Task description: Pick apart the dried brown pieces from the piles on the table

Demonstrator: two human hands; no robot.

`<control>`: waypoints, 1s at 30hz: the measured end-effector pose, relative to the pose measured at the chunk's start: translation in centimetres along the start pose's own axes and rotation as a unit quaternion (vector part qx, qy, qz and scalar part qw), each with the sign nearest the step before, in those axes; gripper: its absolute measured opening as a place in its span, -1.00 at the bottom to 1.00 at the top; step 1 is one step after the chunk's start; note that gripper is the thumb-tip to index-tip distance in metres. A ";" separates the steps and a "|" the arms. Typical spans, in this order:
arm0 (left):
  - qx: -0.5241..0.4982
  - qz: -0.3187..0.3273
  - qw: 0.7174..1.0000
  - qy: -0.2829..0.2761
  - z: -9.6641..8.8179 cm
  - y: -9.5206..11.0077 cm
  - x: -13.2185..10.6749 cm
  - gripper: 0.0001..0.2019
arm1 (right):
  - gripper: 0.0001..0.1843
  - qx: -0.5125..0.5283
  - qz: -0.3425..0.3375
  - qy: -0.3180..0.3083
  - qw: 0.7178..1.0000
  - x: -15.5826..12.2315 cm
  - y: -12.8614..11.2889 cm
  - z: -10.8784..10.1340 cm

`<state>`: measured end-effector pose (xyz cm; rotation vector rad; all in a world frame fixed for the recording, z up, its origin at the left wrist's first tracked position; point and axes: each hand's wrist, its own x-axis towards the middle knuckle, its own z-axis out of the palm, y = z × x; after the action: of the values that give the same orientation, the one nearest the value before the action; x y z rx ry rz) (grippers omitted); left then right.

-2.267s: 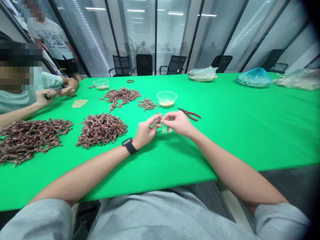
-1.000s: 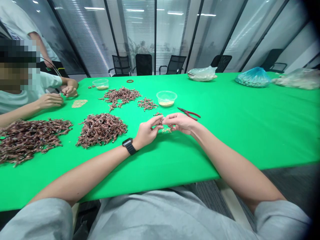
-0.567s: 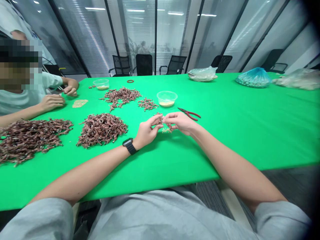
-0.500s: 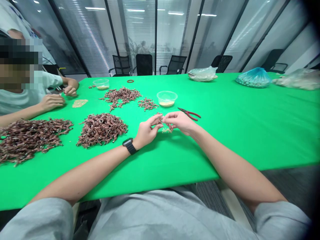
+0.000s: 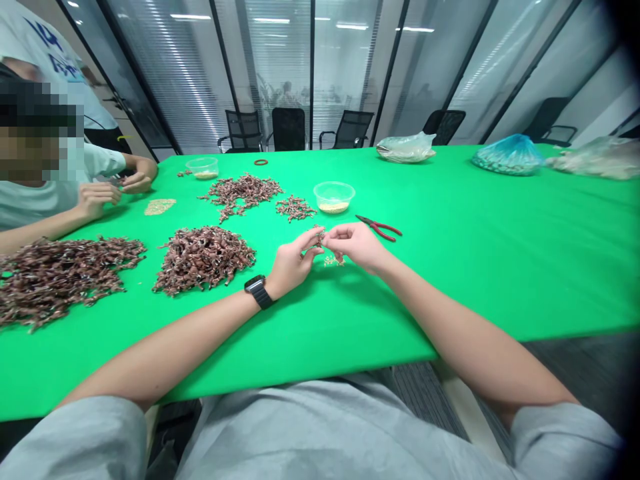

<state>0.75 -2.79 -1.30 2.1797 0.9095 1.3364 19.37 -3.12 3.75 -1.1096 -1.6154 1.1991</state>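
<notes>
My left hand [image 5: 294, 263], with a black watch [image 5: 259, 292] on its wrist, has thumb and fingers closed on a small reddish-brown piece [image 5: 319, 235], its kind too small to tell. Fingertips of my right hand [image 5: 361, 248] are pinched together against that piece; what they grip is hidden. Just below the fingers, tiny pale-gold bits [image 5: 331, 261] lie scattered on the green cloth [image 5: 320, 340]. Beyond my hands stands a clear plastic tub [image 5: 334, 197] with similar bits at its bottom. Red-handled pliers [image 5: 384, 230] rest right of the tub, jaws toward it.
Brown pieces lie in a mound [image 5: 204, 260], a wide heap [image 5: 65, 277], a far pile [image 5: 245, 192] and a small pile [image 5: 295, 208]. A co-worker's hands [image 5: 100, 199] work at left near another tub [image 5: 203, 168]. Bags [image 5: 507, 156] line the far edge.
My hands stay almost in place, fingers shifting slightly at the small piece. The co-worker's hands have lifted and moved a little. A standing person behind has shifted right.
</notes>
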 end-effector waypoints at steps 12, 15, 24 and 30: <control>-0.007 0.013 1.000 -0.010 -0.3 0.7 0.1 -0.55 | -0.70 0.128 0.110 -0.031 0.985 0.1 -0.4 -0.5; -0.031 -0.006 0.999 -0.004 -0.2 0.8 0.1 -0.56 | -0.69 0.123 0.100 -0.039 0.987 0.2 -0.2 -0.8; -0.052 -0.010 0.999 -0.004 0.1 0.6 0.1 -0.58 | -0.73 0.150 0.116 -0.052 0.981 0.3 0.0 -1.0; -0.069 -0.016 0.997 -0.004 0.1 0.7 0.1 -0.58 | -0.73 0.139 0.102 -0.054 0.983 0.2 -0.1 -1.1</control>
<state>1.13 -3.26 -0.86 2.0558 0.8200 1.3325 20.30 -2.65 4.14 -1.0612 -1.3824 1.5908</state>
